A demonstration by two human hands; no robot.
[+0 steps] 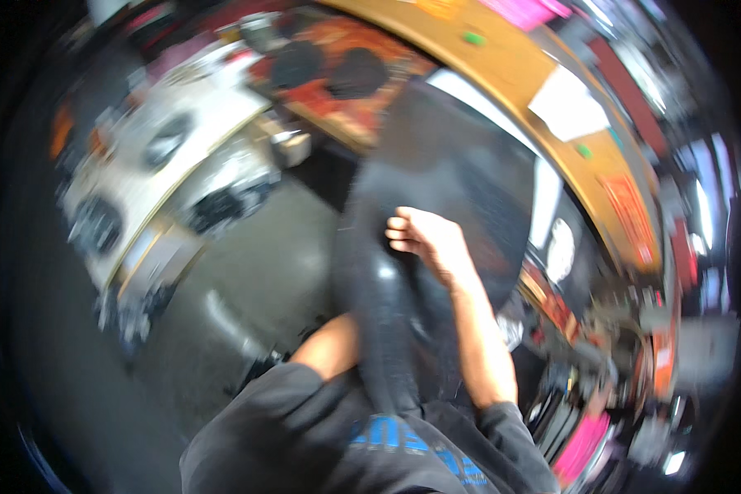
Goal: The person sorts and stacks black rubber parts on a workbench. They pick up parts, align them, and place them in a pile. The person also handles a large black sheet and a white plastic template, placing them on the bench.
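The picture is motion-blurred. A large dark grey cloth (pixel 453 173) hangs in front of me, spread wide at the top and bunched into a fold lower down. My right hand (pixel 424 239) is closed on the cloth near its middle, fingers curled over the fold. My left forearm (pixel 329 346) runs in behind the bunched part, and that hand is hidden by the fabric. My dark sweatshirt (pixel 305 436) fills the bottom edge.
A wooden bench (pixel 502 66) curves across the upper right, with a white sheet (pixel 564 103) and a pink sheet (pixel 523 10) on it. At upper left is a white table (pixel 189 107) with dark round objects. Grey floor (pixel 255 272) lies below. Cluttered shelves (pixel 634 362) are at the right.
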